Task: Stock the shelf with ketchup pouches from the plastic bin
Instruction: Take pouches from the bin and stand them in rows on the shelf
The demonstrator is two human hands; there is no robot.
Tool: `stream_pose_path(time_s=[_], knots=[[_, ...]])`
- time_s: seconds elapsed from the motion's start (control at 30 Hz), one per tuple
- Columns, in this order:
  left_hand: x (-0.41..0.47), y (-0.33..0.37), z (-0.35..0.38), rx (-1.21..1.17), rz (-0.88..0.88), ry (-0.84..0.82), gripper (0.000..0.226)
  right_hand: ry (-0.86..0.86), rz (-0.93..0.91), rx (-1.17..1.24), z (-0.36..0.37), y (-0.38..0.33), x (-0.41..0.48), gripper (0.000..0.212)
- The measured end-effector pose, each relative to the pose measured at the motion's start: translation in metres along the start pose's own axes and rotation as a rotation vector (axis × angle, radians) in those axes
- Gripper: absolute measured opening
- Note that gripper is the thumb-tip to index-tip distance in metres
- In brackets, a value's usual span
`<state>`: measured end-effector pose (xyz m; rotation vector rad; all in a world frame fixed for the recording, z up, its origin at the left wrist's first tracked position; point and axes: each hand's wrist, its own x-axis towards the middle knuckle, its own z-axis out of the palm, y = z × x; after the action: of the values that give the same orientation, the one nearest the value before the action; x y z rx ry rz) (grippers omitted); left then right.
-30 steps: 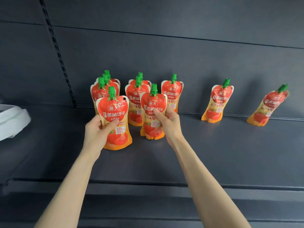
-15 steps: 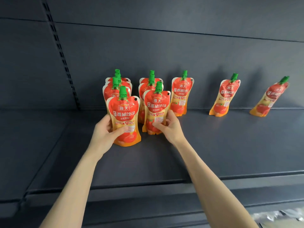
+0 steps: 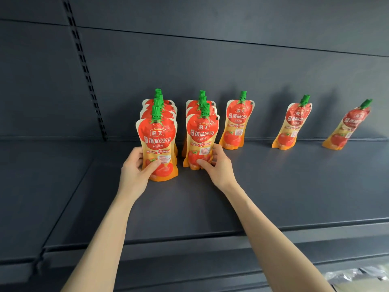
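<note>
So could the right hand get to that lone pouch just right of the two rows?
Probably yes. The right hand is busy gripping the front pouch of its row, but once it lets go, only bare shelf lies between it and the lone pouch.

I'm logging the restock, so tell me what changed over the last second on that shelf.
Both front pouches were pushed back toward their rows: the left hand keeps its grip on the front-left pouch, now close against the stack behind, and the right hand has slid lower on the front-middle pouch. Nothing was let go. The three single pouches to the right stayed put.
</note>
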<state>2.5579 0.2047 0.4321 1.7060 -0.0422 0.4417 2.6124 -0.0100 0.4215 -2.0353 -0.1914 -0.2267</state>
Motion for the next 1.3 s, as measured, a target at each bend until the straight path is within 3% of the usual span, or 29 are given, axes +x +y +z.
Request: stream_pose_path(time_s=[0.73, 0.9, 1.03, 1.3], knots=[[-0.002, -0.005, 0.004, 0.225, -0.003, 0.094, 0.041, 0.005, 0.038, -0.163, 0.002, -0.003, -0.002, 0.059], [-0.011, -0.001, 0.005, 0.328, -0.002, 0.198, 0.055, 0.039, 0.045, -0.181, -0.001, -0.004, -0.007, 0.059], [-0.028, 0.01, 0.01, 0.408, 0.053, 0.284, 0.044, 0.115, 0.008, -0.193, -0.014, -0.008, -0.023, 0.05], [-0.066, 0.05, 0.075, 0.308, 0.182, 0.017, 0.023, 0.236, -0.038, -0.128, -0.083, -0.017, -0.085, 0.03]])
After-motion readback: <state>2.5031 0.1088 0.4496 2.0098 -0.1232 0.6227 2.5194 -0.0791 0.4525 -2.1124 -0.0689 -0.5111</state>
